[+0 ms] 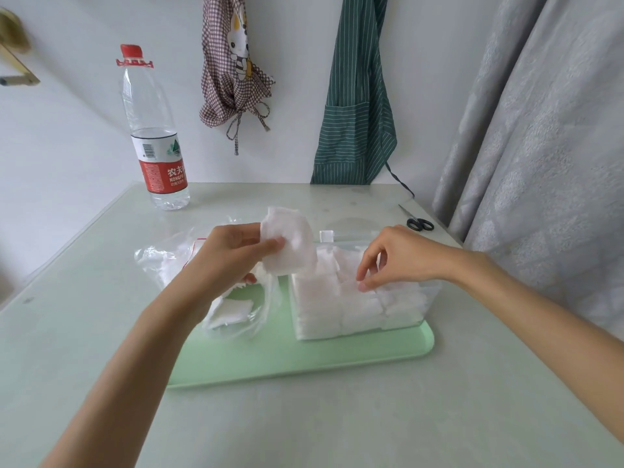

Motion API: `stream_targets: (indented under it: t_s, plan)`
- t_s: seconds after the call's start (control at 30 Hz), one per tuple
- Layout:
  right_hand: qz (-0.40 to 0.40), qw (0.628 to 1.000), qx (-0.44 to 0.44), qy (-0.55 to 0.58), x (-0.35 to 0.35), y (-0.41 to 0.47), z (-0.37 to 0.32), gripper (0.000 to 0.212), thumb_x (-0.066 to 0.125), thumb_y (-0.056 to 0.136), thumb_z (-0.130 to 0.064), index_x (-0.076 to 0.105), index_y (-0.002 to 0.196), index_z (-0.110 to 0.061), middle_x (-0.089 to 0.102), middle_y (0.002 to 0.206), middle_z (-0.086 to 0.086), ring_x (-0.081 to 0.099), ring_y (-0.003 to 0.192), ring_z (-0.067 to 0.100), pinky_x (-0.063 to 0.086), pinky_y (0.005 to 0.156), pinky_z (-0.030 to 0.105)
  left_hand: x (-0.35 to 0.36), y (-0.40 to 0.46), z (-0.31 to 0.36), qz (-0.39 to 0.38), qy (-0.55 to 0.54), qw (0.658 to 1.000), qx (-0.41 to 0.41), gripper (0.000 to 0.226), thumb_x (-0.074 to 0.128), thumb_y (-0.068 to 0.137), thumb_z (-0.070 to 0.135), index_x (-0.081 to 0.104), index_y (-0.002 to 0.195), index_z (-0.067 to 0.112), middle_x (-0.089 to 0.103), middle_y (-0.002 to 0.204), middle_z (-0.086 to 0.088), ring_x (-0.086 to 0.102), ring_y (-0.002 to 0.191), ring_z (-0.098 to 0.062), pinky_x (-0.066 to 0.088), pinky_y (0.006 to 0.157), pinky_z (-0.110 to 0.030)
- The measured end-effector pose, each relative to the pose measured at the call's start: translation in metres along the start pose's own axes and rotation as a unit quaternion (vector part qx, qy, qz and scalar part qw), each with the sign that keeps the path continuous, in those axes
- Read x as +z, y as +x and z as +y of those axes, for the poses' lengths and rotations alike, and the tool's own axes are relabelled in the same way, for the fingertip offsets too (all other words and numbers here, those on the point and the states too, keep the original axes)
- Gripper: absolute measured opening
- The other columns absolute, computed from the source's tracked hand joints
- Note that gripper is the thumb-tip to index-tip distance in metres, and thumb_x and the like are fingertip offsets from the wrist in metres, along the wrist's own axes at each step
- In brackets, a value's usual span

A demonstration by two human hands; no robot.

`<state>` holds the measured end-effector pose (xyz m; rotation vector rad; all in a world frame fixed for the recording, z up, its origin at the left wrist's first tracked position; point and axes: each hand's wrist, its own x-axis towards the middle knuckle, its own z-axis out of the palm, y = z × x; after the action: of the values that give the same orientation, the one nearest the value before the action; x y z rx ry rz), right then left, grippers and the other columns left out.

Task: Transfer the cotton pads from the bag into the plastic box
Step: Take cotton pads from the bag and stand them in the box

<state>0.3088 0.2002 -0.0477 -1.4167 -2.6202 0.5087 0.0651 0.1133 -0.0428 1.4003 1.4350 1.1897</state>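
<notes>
At the bench (337, 417), I see my left hand (233, 258) raised just left of the box (429, 298), thumb and fingers curled round a small stack of pads (287, 244) and lifting it above the box's near-left corner. My right hand (401, 258) hovers over the box, fingers bent, thumb and forefinger tips close together and touching the top of the pads packed inside; I cannot tell whether they pinch one or only press it. The box stands on the right half of a pale green tray (304, 363), its clear walls showing rows of white pads (337, 309) filling it almost to the rim, with some standing higher at the far side. The bag (158, 261), crumpled clear plastic with a red strip, lies just left of the box, partly on the tray and partly on the bench, under my left wrist. A few pads (229, 312) show inside it near its open end, close to the box's left wall. A clear lid-like piece (337, 236) lies just behind the box. Farther behind and left of the box a water bottle (155, 140) with a red cap stands upright. Scissors (417, 221) lie behind the box to the right, near a grey curtain (540, 146). Two aprons, one checked (233, 79) and one green-striped (358, 106), hang on the wall behind the box.
</notes>
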Motion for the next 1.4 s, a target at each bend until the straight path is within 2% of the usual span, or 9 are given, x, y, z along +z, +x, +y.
stream_targets:
  t_s: [0.27,0.43,0.53,0.6,0.73,0.97,1.07,1.2,1.4]
  plan:
    - [0.048,0.998,0.021,-0.017,0.004,-0.004,-0.002,0.011,0.079,0.068,-0.042,0.073,0.074,-0.035,0.060,0.062,-0.011,0.054,0.058,0.001,0.037,0.055,0.021,0.039,0.006,0.005,-0.014,-0.064,0.996,-0.064,0.010,0.063,0.089,0.019,0.069,0.092,0.012,0.068,0.087,-0.001,0.060,0.075,-0.010,0.055,0.057,-0.016]
    - [0.240,0.909,0.086,0.329,0.003,-0.020,-0.009,0.013,0.061,0.090,-0.026,0.071,0.083,-0.022,0.066,0.063,-0.003,0.055,0.048,0.002,0.039,0.047,0.013,0.061,0.007,0.009,-0.009,-0.089,0.994,-0.060,0.009,0.061,0.090,0.017,0.068,0.085,0.013,0.069,0.089,-0.004,0.063,0.074,-0.010,0.059,0.068,-0.021]
    - [0.197,0.858,0.123,0.458,0.007,-0.030,-0.019,0.031,0.055,0.091,-0.044,0.072,0.085,-0.019,0.069,0.072,-0.003,0.062,0.060,0.005,0.048,0.054,0.017,0.074,0.010,0.011,-0.004,-0.106,0.993,-0.043,0.013,0.061,0.091,0.018,0.070,0.090,0.009,0.072,0.090,-0.007,0.068,0.079,-0.010,0.058,0.072,-0.022]
    - [0.162,0.860,0.126,0.468,0.010,-0.032,-0.021,0.038,0.060,0.084,-0.052,0.073,0.085,-0.016,0.065,0.069,-0.007,0.061,0.064,0.004,0.050,0.061,0.019,0.079,0.010,0.013,-0.003,-0.128,0.991,-0.031,0.014,0.061,0.091,0.017,0.071,0.094,0.008,0.073,0.087,-0.004,0.069,0.076,-0.006,0.057,0.068,-0.018]
    - [0.210,0.841,0.116,0.485,0.015,-0.029,-0.018,0.017,0.071,0.081,-0.031,0.068,0.075,-0.016,0.058,0.057,-0.014,0.056,0.060,0.001,0.051,0.066,0.018,0.083,0.014,0.015,-0.007,-0.136,0.990,-0.026,0.014,0.062,0.090,0.018,0.072,0.094,0.010,0.074,0.089,-0.001,0.069,0.080,-0.006,0.057,0.073,-0.018]
    - [0.211,0.825,0.117,0.511,0.015,-0.029,-0.019,0.016,0.068,0.085,-0.021,0.068,0.098,-0.011,0.073,0.083,0.003,0.067,0.069,0.007,0.050,0.057,0.014,0.082,0.029,0.025,-0.012,0.061,0.998,0.008,0.017,0.066,0.082,0.040,0.068,0.089,0.025,0.073,0.084,0.002,0.066,0.077,-0.007,0.049,0.072,-0.025]
    - [0.221,0.820,0.117,0.515,0.016,-0.029,-0.016,0.013,0.066,0.087,-0.015,0.068,0.099,-0.015,0.072,0.089,0.008,0.067,0.076,0.013,0.056,0.068,0.024,0.082,0.033,0.025,0.008,0.112,0.993,0.030,0.004,0.068,0.081,0.034,0.065,0.078,0.034,0.071,0.075,0.009,0.066,0.077,-0.012,0.048,0.074,-0.028]
    - [0.238,0.805,0.115,0.532,0.017,-0.029,-0.011,0.016,0.070,0.083,-0.014,0.069,0.099,-0.016,0.074,0.093,0.007,0.069,0.090,0.027,0.053,0.089,0.041,0.081,0.032,0.024,-0.044,0.014,0.999,-0.023,0.004,0.067,0.084,0.019,0.065,0.084,0.023,0.069,0.078,0.005,0.063,0.068,-0.004,0.049,0.070,-0.018]
    - [0.319,0.811,0.085,0.483,0.020,-0.030,-0.010,0.011,0.075,0.079,-0.017,0.071,0.086,-0.025,0.073,0.084,0.015,0.063,0.071,0.019,0.054,0.075,0.038,0.077,0.029,0.018,-0.106,-0.053,0.991,-0.054,0.016,0.066,0.085,0.013,0.066,0.090,0.028,0.074,0.098,-0.001,0.069,0.093,-0.010,0.055,0.084,-0.024]
